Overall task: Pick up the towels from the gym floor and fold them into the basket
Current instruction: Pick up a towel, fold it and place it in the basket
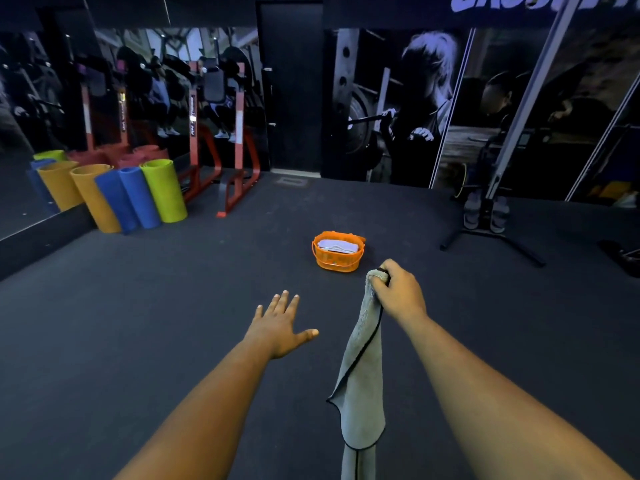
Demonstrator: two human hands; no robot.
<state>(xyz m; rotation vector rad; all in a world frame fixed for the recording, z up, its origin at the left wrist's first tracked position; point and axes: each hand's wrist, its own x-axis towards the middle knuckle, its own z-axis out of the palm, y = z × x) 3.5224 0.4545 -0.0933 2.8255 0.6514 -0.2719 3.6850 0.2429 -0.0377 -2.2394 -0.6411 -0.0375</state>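
My right hand (398,292) grips a grey towel (362,375) by one end; it hangs down and its lower end is cut off by the frame. My left hand (280,327) is spread, fingers straight, holding nothing. Bare dark floor (138,323) lies all around me. Just beyond the right hand stands the orange basket (337,261) with folded towels inside. Rolled mats (138,195) lean at the far left by the mirror. The wall lettering overhead is cropped and unreadable.
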